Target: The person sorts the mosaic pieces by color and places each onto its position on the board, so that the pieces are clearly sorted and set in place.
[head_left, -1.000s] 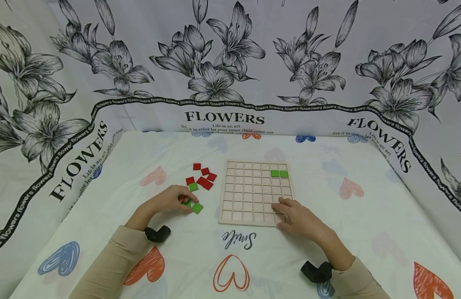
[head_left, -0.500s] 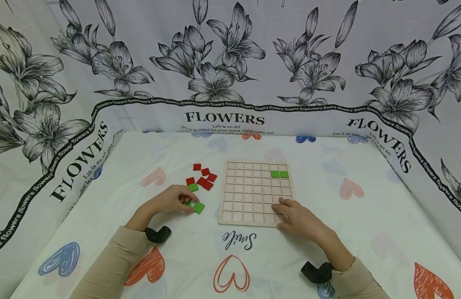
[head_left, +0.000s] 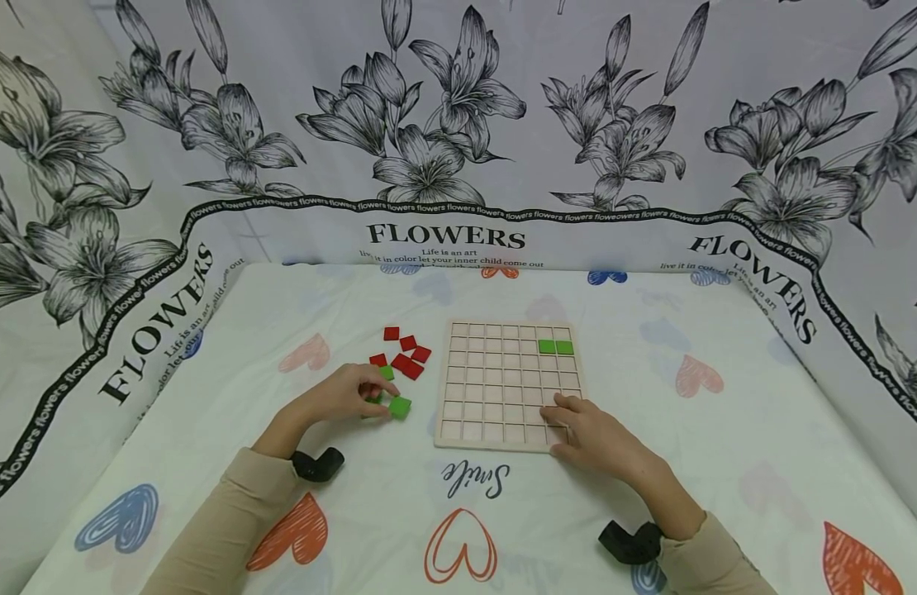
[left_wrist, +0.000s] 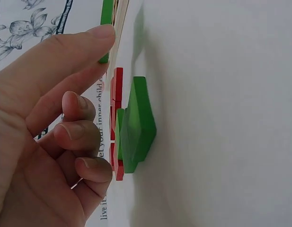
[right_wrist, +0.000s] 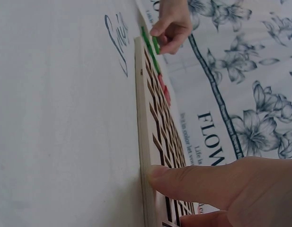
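Observation:
My left hand (head_left: 347,391) pinches a green square tile (head_left: 400,407) between thumb and forefinger. In the left wrist view that tile (left_wrist: 106,10) is lifted off the cloth, while the other fingers curl in without a hold. Partly hidden under the hand lie more green tiles (left_wrist: 142,123). My right hand (head_left: 600,435) rests on the lower right corner of a wooden grid board (head_left: 496,388), its thumb (right_wrist: 183,182) at the near edge and its fingertips over the cells. Two green tiles (head_left: 556,347) sit side by side in the board's upper right.
Several red tiles (head_left: 408,365) lie loosely left of the board, beyond the left hand. The white tablecloth (head_left: 458,496) carries printed hearts and the word Smile. A flower-printed curtain (head_left: 458,149) closes off the back and sides.
My left hand has risen slightly and shifted a little to the right, taking the pinched green tile along. The right hand has stayed on the board.

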The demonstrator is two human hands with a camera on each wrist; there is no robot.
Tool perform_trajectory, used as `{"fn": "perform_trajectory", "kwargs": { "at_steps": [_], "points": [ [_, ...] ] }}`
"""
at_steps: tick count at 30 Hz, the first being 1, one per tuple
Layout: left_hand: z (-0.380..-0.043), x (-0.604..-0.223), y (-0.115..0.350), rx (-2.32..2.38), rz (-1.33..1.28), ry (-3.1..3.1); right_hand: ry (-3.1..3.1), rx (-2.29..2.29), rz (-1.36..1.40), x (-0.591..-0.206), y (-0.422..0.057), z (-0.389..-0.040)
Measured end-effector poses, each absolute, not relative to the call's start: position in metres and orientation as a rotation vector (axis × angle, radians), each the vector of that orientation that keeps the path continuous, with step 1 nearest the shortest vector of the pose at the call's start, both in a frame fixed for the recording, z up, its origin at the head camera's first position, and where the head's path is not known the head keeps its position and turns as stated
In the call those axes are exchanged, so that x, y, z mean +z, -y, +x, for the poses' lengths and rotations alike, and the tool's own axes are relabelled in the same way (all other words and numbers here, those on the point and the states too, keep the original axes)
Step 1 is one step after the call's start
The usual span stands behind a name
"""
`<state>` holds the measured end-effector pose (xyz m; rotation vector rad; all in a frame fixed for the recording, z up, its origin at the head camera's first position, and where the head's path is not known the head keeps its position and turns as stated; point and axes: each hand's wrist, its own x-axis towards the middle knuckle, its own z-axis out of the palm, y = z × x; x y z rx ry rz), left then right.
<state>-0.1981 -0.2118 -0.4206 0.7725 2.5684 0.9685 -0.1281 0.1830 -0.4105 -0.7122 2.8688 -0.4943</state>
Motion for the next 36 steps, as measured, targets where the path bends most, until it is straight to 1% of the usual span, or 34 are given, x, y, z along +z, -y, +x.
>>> {"fn": "perform_trajectory", "kwargs": {
  "at_steps": [18,26,36],
  "points": [
    [-0.205,-0.412,0.199,0.975,0.769,-2.587,-2.871,-0.488,-0.715,-0.411,-0.183,-0.129],
    [-0.209,-0.412,0.192,0.972,0.834,-2.612,-2.874,-0.479,-0.721,-0.412,-0.183,-0.128],
    [-0.213,-0.408,0.183,0.975,0.785,-2.624,-2.872,-0.481,-0.704,-0.412,-0.182,-0.128]
  ]
}}
